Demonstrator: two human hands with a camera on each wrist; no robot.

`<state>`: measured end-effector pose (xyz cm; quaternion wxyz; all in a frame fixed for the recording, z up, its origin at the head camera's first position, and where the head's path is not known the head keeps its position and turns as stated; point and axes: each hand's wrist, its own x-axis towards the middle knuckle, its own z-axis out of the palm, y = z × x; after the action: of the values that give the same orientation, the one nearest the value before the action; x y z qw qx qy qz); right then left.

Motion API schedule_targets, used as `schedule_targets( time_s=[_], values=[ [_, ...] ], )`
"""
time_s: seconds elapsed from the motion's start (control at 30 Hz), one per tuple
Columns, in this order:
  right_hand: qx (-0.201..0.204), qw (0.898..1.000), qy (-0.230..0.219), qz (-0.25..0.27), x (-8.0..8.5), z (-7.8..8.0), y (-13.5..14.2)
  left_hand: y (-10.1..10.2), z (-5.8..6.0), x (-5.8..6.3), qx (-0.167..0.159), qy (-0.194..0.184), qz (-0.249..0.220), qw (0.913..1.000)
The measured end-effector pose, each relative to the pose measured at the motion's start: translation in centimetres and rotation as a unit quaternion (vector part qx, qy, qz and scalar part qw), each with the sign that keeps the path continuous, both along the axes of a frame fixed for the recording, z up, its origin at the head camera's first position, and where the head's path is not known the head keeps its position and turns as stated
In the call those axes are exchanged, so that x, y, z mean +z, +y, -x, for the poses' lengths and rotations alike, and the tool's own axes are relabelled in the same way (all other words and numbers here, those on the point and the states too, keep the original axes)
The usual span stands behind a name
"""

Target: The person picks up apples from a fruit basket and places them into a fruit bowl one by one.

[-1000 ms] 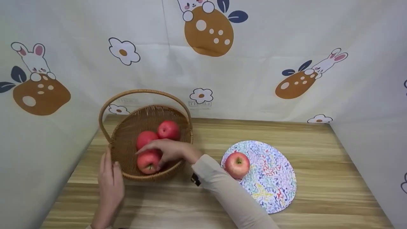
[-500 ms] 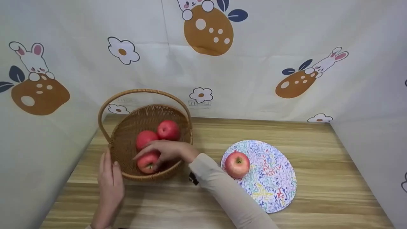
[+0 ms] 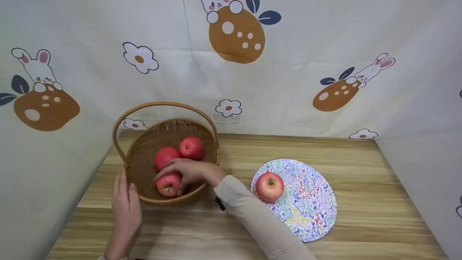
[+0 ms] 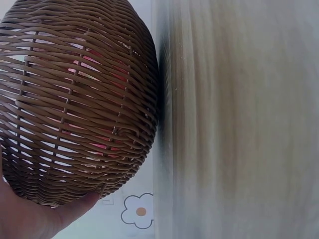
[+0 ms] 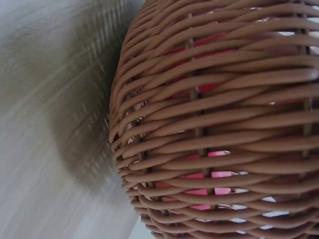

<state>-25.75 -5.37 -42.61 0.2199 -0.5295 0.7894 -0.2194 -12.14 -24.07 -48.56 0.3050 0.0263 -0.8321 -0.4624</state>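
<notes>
A brown wicker basket (image 3: 142, 177) with a tall hooped handle stands on the wooden table. Inside it, my right hand (image 3: 189, 171) reaches over the right rim and holds a red apple (image 3: 169, 186) near the front, fingers on its far side and thumb on its near side. Two more red apples, a middle one (image 3: 166, 157) and a back one (image 3: 191, 148), lie behind that hand. My left hand (image 3: 126, 207) rests with extended fingers against the basket's left outer side. In the right wrist view, the basket wall (image 5: 224, 114) hides the right hand's fingers.
Right of the basket lies a round, colourful patterned mat (image 3: 317, 195), with one red apple (image 3: 269, 187) on its left part. The right forearm crosses the mat's lower left edge. A printed cloth (image 3: 288, 101) closes off the back and both sides of the table (image 3: 368, 202).
My right hand's fingers and thumb shift slightly around the front apple, which turns a little. The left hand, the basket and the other apples stay in place.
</notes>
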Motion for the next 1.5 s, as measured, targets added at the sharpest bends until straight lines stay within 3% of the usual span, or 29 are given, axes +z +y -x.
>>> schedule_targets(
  time_s=[0.2,0.47,0.83,1.2,1.5],
  values=[
    [-0.022,0.999,0.029,-0.009,-0.24,-0.31,-0.17,-0.02,-0.05,-0.03,0.000,-0.006,0.003,1.0000],
    [-0.040,0.999,0.035,0.009,-0.33,-0.78,-0.38,0.02,-0.15,-0.07,0.000,-0.009,0.000,1.0000],
    [-0.032,0.999,0.039,0.023,-0.51,-0.67,-0.27,0.04,-0.33,0.06,0.002,-0.023,-0.004,0.9997],
    [-0.034,0.998,0.030,0.039,-0.46,-0.57,0.08,-0.04,-0.13,0.03,-0.004,-0.012,-0.011,0.9999],
    [-0.036,0.999,0.027,0.028,0.02,-0.73,0.33,-0.11,-0.13,0.17,-0.004,-0.016,-0.015,0.9997]
  ],
)
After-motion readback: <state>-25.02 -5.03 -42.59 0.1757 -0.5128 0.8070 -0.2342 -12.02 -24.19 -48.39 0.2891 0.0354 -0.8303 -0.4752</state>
